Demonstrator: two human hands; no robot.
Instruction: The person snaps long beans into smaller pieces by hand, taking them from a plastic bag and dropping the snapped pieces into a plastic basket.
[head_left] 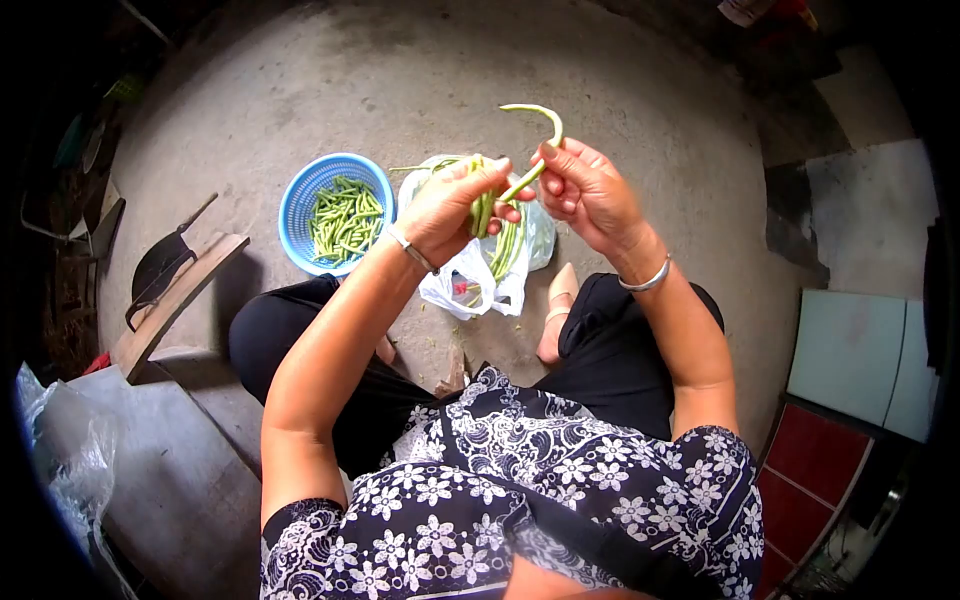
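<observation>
My left hand (pixel 455 212) is closed around several short green bean pieces (pixel 482 212). Pinched in the fingers of my right hand (pixel 598 198) is a long green bean (pixel 552 122); its curved end sticks up past the fingertips, and its other end reaches to my left hand. Below both hands lies a white plastic bag (pixel 470 262) with more long beans (pixel 508 248) inside, partly hidden by my left hand. To the left of it, a blue plastic basket (pixel 287 222) holds many short bean pieces (pixel 345 222).
Bean scraps lie on the concrete floor (pixel 420 60) near my feet (pixel 560 310). At left are a wooden board (pixel 185 300) with a dark pan-like object (pixel 160 265) by it, and clear plastic (pixel 75 450). A cabinet with pale doors (pixel 850 345) stands at right.
</observation>
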